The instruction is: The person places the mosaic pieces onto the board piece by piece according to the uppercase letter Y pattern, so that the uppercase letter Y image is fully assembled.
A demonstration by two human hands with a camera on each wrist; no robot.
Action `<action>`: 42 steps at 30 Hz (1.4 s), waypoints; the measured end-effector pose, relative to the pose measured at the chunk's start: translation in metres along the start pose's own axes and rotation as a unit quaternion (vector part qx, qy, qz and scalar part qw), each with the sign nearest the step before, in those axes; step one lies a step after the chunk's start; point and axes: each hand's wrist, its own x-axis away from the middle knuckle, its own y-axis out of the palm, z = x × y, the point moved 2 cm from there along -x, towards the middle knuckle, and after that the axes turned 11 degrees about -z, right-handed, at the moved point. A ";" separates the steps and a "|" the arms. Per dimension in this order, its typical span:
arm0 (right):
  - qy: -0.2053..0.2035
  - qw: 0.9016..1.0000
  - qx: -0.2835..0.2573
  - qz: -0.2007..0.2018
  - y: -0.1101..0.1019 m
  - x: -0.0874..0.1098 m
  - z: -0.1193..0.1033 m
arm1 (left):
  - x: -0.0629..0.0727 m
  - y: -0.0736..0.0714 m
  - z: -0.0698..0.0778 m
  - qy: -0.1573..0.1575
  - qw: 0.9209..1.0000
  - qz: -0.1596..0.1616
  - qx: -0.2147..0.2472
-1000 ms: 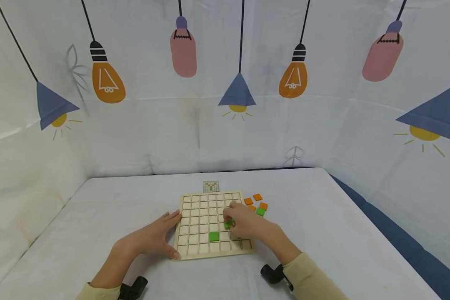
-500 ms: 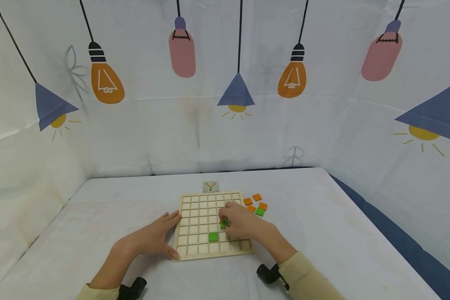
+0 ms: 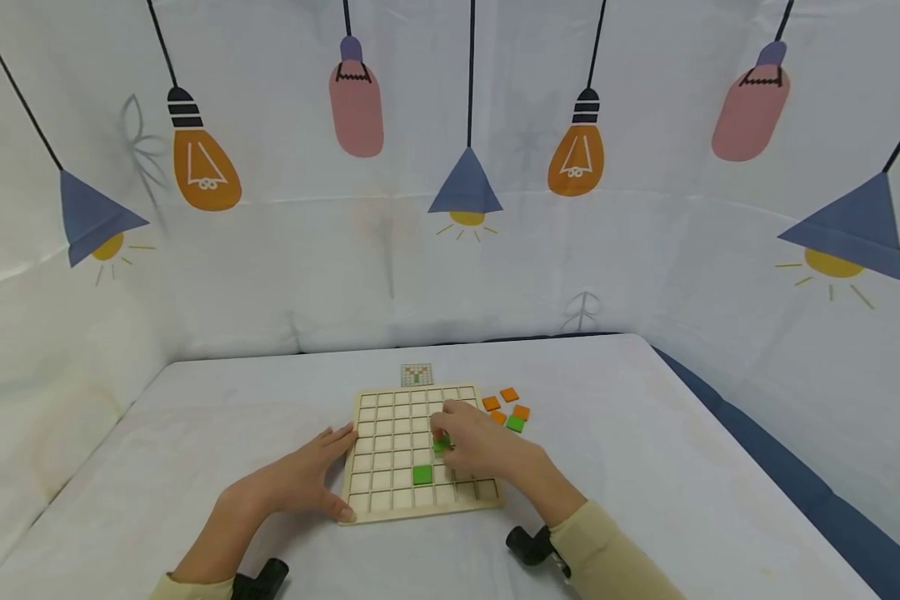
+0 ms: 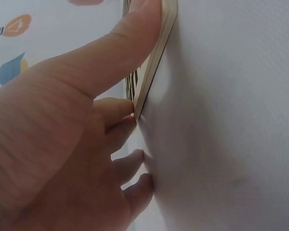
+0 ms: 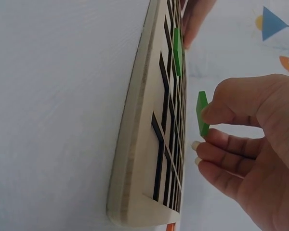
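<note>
A pale wooden grid board (image 3: 382, 460) lies on the white table. My left hand (image 3: 303, 479) rests at the board's left side, its thumb on the near left corner and its fingers spread along the edge. In the left wrist view the thumb lies across the board's top rim. Over the board's right half, my right hand (image 3: 476, 437) pinches a green square tile (image 5: 202, 113) between thumb and index finger. That tile is tilted and held clear of the grid in the right wrist view. Another green tile (image 3: 422, 474) sits in a square nearer the front.
Several orange tiles (image 3: 509, 394) and one green tile (image 3: 515, 424) lie loose on the table (image 3: 630, 467) by the board's right edge. A small printed pattern card (image 3: 417, 375) lies just behind the board. A printed white cloth (image 3: 307, 267) hangs behind the table.
My right hand has moved a little left over the board with the green tile. My left hand stays at the board's edge. The head view has shifted slightly.
</note>
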 end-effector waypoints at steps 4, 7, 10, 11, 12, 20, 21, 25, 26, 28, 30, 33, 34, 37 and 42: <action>0.004 1.000 -0.001 -0.004 0.000 -0.002 -0.002 | 0.000 0.001 -0.002 0.002 1.000 0.000 0.001; 0.003 1.000 0.002 -0.007 0.001 -0.004 -0.003 | 0.000 0.001 -0.002 0.004 1.000 0.001 0.000; -0.004 1.000 0.001 -0.009 0.001 -0.006 -0.006 | 0.000 0.001 -0.002 0.006 1.000 0.002 -0.001; -0.006 1.000 0.000 -0.010 0.000 -0.006 -0.007 | 0.000 0.000 -0.002 0.007 1.000 0.002 -0.002; -0.009 1.000 0.001 -0.010 0.000 -0.006 -0.008 | 0.000 0.000 -0.002 0.009 1.000 0.003 -0.003; -0.017 1.000 0.014 -0.007 0.002 -0.007 -0.009 | -0.001 -0.001 -0.002 0.016 1.000 0.004 -0.009; -0.016 1.000 0.015 -0.009 0.003 -0.007 -0.009 | -0.001 -0.001 -0.001 0.017 1.000 0.005 -0.009; -0.012 1.000 0.017 -0.017 0.004 -0.008 -0.010 | 0.000 -0.001 -0.001 0.019 1.000 0.007 -0.007; -0.011 1.000 0.017 -0.018 0.004 -0.008 -0.010 | 0.000 -0.001 0.000 0.019 1.000 0.007 -0.006; -0.009 1.000 0.018 -0.021 0.004 -0.009 -0.010 | 0.000 -0.001 0.000 0.019 1.000 0.008 -0.005; -0.010 1.000 0.018 -0.023 0.004 -0.010 -0.010 | 0.000 -0.001 0.000 0.018 1.000 0.009 -0.005; -0.016 0.999 0.016 -0.026 0.005 -0.010 -0.010 | 0.000 -0.001 0.000 0.017 1.000 0.008 -0.004; -0.017 0.999 0.016 -0.026 0.005 -0.011 -0.010 | 0.000 -0.001 -0.001 0.016 1.000 0.008 -0.004; -0.018 0.999 0.016 -0.027 0.006 -0.011 -0.010 | 0.000 -0.001 0.000 0.015 1.000 0.006 -0.004; -0.018 0.999 0.018 -0.024 0.007 -0.011 -0.011 | 0.000 -0.002 0.002 0.015 1.000 0.004 -0.006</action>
